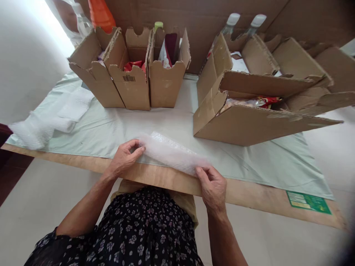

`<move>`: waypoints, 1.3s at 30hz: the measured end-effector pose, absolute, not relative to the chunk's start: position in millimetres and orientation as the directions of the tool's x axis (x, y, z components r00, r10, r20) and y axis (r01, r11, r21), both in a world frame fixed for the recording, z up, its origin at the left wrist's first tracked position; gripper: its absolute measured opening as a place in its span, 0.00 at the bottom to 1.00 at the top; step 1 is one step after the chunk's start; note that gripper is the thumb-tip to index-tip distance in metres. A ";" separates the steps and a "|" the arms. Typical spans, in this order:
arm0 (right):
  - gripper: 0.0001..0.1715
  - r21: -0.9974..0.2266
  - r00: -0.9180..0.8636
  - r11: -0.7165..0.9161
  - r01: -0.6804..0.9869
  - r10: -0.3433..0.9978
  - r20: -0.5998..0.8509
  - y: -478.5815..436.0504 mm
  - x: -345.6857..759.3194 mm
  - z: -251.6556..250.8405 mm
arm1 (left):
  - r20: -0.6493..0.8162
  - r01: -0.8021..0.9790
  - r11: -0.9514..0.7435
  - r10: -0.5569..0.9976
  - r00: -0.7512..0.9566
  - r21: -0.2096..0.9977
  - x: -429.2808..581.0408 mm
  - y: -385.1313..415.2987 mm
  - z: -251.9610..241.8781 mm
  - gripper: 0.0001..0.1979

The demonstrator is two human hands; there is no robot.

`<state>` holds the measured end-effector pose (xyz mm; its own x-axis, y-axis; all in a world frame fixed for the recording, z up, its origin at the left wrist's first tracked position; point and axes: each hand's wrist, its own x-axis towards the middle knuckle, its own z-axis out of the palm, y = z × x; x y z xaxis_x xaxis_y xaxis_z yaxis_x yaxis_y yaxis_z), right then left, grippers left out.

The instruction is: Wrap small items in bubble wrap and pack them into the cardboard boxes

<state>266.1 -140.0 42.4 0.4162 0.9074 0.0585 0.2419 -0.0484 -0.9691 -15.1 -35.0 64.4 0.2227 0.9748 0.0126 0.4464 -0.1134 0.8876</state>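
Observation:
A strip of clear bubble wrap (172,153) lies slantwise near the front edge of the cloth-covered table, held at both ends. My left hand (126,157) pinches its left end between thumb and fingers. At the opposite end, my right hand (212,184) grips the wrap's lower right corner the same way. The strip looks folded or rolled lengthwise; whether anything is inside it, I cannot tell.
More bubble wrap (41,127) lies in a heap on the left. Three upright cardboard boxes (163,85) holding packets stand behind my hands. Larger cardboard boxes (235,125) are on the right. Bottles (231,22) rise behind them. A green label (309,202) is on the wooden edge.

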 end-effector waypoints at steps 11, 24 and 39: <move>0.19 -0.410 0.233 -0.060 0.910 0.892 0.388 -140.3 293.0 30.6 | 0.175 0.855 -0.360 0.932 0.316 0.372 5.3 -20.4 50.8 0.10; 0.09 -0.488 0.133 0.049 0.872 0.934 0.332 -104.3 288.9 24.1 | 0.100 0.892 -0.310 0.951 0.294 0.329 8.8 -21.9 50.8 0.03; 0.20 -0.624 0.181 0.049 0.780 0.937 0.300 -119.6 275.5 35.5 | 0.097 0.797 -0.271 0.960 0.261 0.540 0.7 -22.0 45.9 0.20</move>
